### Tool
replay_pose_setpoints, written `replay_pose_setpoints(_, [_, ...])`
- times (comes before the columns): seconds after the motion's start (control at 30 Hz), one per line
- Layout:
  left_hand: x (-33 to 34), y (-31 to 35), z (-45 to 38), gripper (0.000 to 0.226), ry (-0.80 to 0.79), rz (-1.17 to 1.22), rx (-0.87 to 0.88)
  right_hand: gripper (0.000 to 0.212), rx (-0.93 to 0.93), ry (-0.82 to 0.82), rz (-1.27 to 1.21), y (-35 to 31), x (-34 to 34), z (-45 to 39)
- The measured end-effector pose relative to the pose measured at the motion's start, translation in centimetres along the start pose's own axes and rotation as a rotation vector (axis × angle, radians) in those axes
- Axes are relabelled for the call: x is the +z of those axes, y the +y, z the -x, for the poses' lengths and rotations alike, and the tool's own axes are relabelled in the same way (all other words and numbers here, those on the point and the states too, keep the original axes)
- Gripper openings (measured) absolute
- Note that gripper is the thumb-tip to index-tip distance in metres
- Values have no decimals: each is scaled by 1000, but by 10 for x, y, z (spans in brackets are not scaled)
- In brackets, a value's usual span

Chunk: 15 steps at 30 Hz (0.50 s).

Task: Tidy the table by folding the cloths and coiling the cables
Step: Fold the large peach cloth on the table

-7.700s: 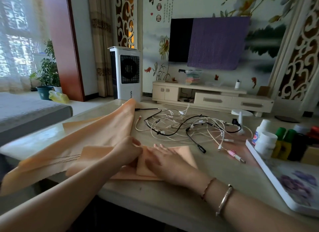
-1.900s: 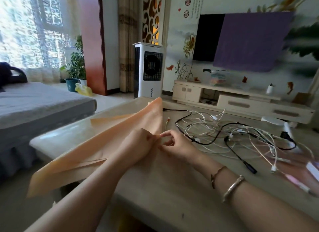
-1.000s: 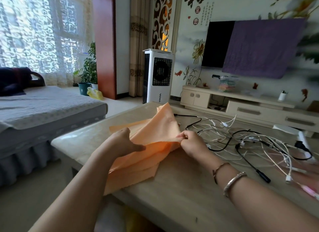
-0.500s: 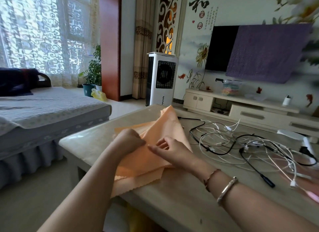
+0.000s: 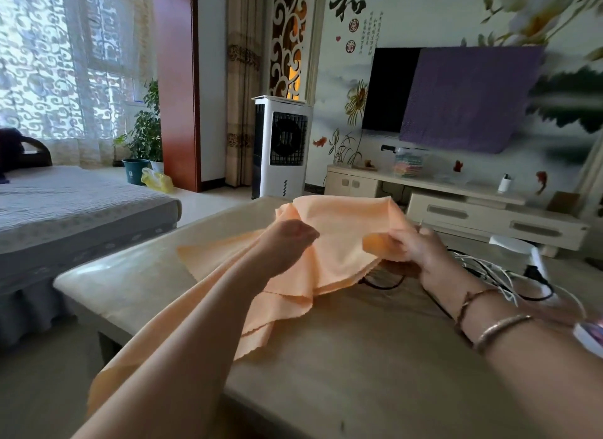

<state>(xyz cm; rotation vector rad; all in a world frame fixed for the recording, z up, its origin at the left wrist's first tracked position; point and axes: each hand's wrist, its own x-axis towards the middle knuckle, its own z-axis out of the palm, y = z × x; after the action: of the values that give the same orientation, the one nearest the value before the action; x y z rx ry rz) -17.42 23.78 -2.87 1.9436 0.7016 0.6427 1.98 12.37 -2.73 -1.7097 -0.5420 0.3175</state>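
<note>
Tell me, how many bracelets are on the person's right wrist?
2, both on the right wrist: a thin dark bracelet nearer the right hand, which grips the orange cloth, and a wider metal bangle further up the forearm.

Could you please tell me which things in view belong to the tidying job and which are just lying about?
Part of the job:
- orange cloth, gripped by the left hand and the right hand
- tangled cables on the table

Just lying about:
- fan
- TV under a purple cover
- plant
</note>
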Motion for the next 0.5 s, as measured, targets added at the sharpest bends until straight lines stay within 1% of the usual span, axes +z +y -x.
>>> replay_pose_setpoints(0.03, [3, -5, -2, 25, 25, -224, 41, 21, 1, 62, 118, 7, -13, -7])
replay_pose_setpoints(0.07, [7, -10, -3, 31, -10, -382, 47, 24, -22, 117, 275, 15, -23, -11])
replay_pose_setpoints(0.1, [10, -16, -3, 40, -75, -483, 14, 26, -85, 174, 436, 22, -29, -12])
replay_pose_setpoints(0.17, [14, -26, -3, 57, -172, -626, -53, 31, -315, 310, 680, 34, -34, -7])
replay_pose_setpoints(0.2, [16, -29, -3, 61, -176, -679, -66, 32, -472, 359, 743, 36, -31, -2])
replay_pose_setpoints(0.23, [15, -32, -4, 62, -162, -709, -71, 32, -615, 351, 754, 35, -24, 5])
replay_pose_setpoints(0.27, [15, -33, -4, 61, -154, -721, -75, 31, -705, 261, 740, 34, -16, 11])
replay_pose_setpoints(0.3, [16, -35, -4, 59, -149, -718, -82, 31, -747, 116, 739, 32, -6, 18])
replay_pose_setpoints(0.37, [15, -38, -4, 55, -151, -712, -86, 36, -733, -188, 853, 31, 20, 29])
replay_pose_setpoints(0.4, [16, -40, -5, 55, -150, -721, -78, 41, -716, -297, 923, 31, 31, 33])
replay_pose_setpoints(0.47, [17, -44, -4, 58, -139, -734, -63, 48, -688, -438, 985, 34, 50, 37])
replay_pose_setpoints(0.5, [18, -46, -5, 60, -137, -731, -63, 45, -707, -459, 981, 36, 56, 39])
